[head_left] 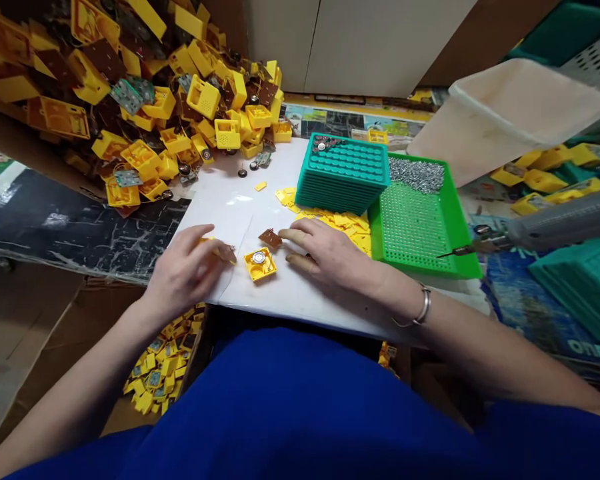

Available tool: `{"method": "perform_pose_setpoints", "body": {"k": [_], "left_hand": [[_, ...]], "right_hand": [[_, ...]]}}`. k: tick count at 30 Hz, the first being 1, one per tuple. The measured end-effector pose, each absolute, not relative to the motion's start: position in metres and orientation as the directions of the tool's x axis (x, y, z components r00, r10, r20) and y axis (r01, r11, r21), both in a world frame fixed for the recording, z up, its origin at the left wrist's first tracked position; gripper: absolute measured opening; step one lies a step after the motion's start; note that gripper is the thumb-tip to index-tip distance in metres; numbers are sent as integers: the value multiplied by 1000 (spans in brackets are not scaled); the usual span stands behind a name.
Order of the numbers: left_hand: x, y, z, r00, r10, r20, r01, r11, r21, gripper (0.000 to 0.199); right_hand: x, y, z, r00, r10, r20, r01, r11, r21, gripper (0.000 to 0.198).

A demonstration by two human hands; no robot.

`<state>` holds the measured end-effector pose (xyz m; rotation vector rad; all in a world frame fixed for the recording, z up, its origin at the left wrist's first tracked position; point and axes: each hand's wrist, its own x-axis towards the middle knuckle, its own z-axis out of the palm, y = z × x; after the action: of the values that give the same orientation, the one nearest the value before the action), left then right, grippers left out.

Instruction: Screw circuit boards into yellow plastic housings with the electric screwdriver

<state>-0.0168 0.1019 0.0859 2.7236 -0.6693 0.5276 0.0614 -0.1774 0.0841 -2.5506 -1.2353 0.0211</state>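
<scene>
A small yellow plastic case [260, 269], open side up with a round metal disc in it, lies on the white work surface between my hands. Just above it is a brown circuit board [271, 238]. My right hand [327, 252] rests with fingers apart, the index fingertip at the board's right edge. To the left, my left hand [183, 267] curls its fingers over another yellow plastic case [209, 245], mostly hidden by the hand. A brownish part shows by those fingertips, too blurred to make out.
Heaped yellow cases [145, 157] with boards and wires fill the back left. Stacked teal trays [343, 173] stand beside flat yellow pieces [353, 227]. A green basket [460, 233] holds many screws [417, 175]. An electric screwdriver [555, 223] juts in from the right.
</scene>
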Motion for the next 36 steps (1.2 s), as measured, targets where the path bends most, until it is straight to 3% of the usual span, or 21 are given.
{"method": "perform_pose_setpoints", "body": {"k": [3,6,8,10,13,18,21,23,25,26,28,30,32,34,36], "left_hand": [[-5,120,86,898,-140,417,-291,-900,324,18],[5,125,87,861,24,508,-134,-953,272,25],[6,118,91,820,-50,570,-188,-964,188,33],[1,107,94,784,-203,587,-346,-928,141,32],[-8,92,97,760,-407,506,-542,-827,149,25],[9,89,97,847,-404,345,-465,-878,113,34],[28,89,101,866,-460,197,-495,-846,197,26],[36,87,103,916,-347,199,-398,-840,368,27],[39,85,105,970,-111,217,-216,-806,551,30],[39,84,106,974,-9,227,-144,-795,590,32],[37,83,107,944,73,321,-110,-848,518,34],[32,81,110,889,-28,457,-200,-922,332,39],[25,76,112,855,-247,455,-378,-898,223,45],[19,70,115,822,-486,297,-559,-788,259,50],[15,64,116,755,-649,98,-634,-683,362,53]], "right_hand": [[49,-190,79,640,755,144,761,-597,-253,26],[41,-200,73,612,774,166,786,-569,-242,26],[39,-203,70,602,770,213,795,-550,-257,25],[38,-205,68,604,762,234,793,-545,-273,24],[38,-207,67,607,763,224,790,-547,-277,23],[38,-209,67,593,774,221,800,-535,-271,25],[37,-210,68,580,785,217,811,-530,-248,26],[36,-212,68,575,787,222,814,-526,-245,27],[34,-216,68,572,786,235,818,-524,-237,28],[32,-219,68,573,782,245,818,-527,-229,28],[28,-226,66,582,765,275,813,-540,-218,29],[24,-233,65,599,740,307,801,-549,-240,30],[22,-237,65,627,712,317,778,-552,-298,31],[20,-239,65,674,678,293,735,-578,-354,27],[19,-239,66,729,640,242,680,-636,-365,21]]}}
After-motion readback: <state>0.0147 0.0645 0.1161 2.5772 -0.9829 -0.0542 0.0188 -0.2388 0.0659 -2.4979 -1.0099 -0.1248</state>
